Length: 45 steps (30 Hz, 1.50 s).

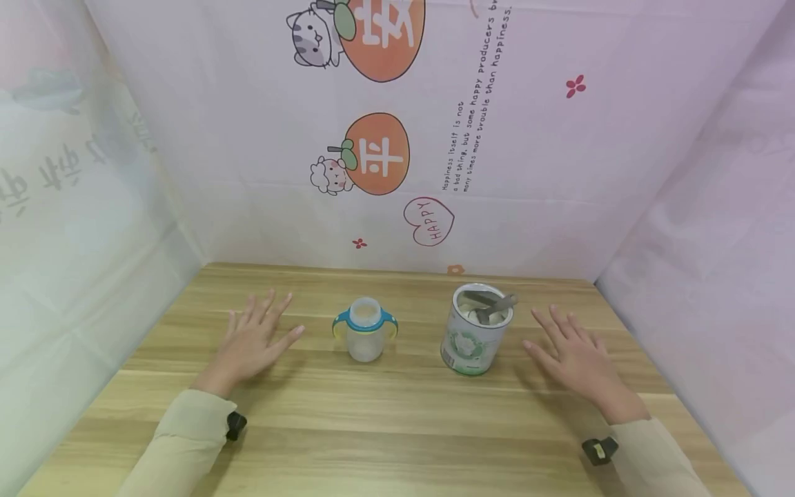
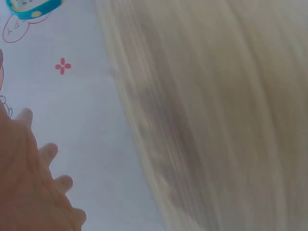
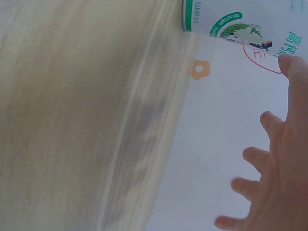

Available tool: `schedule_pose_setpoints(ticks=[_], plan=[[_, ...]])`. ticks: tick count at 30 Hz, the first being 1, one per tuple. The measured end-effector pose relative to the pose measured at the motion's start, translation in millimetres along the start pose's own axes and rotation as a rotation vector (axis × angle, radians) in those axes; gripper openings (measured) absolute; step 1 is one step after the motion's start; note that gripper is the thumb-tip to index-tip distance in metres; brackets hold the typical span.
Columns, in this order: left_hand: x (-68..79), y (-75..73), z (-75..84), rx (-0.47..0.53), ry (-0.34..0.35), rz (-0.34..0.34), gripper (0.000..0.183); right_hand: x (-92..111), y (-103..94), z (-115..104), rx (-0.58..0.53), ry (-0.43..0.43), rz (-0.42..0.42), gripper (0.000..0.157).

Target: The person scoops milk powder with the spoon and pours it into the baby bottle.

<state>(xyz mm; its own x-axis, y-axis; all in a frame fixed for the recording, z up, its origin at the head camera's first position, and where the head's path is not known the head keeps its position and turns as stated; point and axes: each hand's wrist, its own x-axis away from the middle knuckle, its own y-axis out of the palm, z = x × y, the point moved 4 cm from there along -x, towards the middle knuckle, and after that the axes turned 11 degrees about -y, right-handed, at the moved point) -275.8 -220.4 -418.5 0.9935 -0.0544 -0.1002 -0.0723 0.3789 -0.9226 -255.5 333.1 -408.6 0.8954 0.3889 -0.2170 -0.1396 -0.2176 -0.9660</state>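
My left hand [image 1: 251, 345], fingers spread and nothing in it, is held palm down at the left of the table. To its right stands a clear baby bottle [image 1: 365, 344] with a blue collar and two side handles, its top uncapped. An open milk powder can [image 1: 470, 345], white with green print, stands right of the bottle. A grey scoop [image 1: 497, 308] lies across its mouth, over whitish contents. My right hand [image 1: 577, 355] is just right of the can, fingers spread, holding nothing. In the right wrist view the thumb overlaps the can [image 3: 240, 21].
The wooden table [image 1: 397, 428] ends at a printed white cloth [image 1: 522, 152] hung behind it. More cloth hangs at the left [image 1: 81, 207] and right sides. Dark wrist cameras sit at both sleeves.
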Motion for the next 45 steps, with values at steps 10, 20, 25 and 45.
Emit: schedule_pose_setpoints(ticks=[10, 20, 25, 45], plan=[[-3.2, -1.3, 9.9, 0.133, 0.052, -0.01, 0.077, -2, -3.6, -5, -0.063, -0.034, 0.012, 0.073], [-6.5, -2.4, 19.4, 0.322, 0.093, -0.026, 0.083, -7, -8.3, -10, -0.207, -0.054, 0.034, 0.069], [-9.2, -0.2, 27.6, 0.385, 0.088, -0.069, 0.087, -11, -9.6, -14, -0.256, -0.07, 0.029, 0.069], [-18.4, 13.7, 69.9, 0.471, 0.166, -0.103, 0.085, -20, -17.7, -25, -0.368, -0.083, 0.084, 0.057]])
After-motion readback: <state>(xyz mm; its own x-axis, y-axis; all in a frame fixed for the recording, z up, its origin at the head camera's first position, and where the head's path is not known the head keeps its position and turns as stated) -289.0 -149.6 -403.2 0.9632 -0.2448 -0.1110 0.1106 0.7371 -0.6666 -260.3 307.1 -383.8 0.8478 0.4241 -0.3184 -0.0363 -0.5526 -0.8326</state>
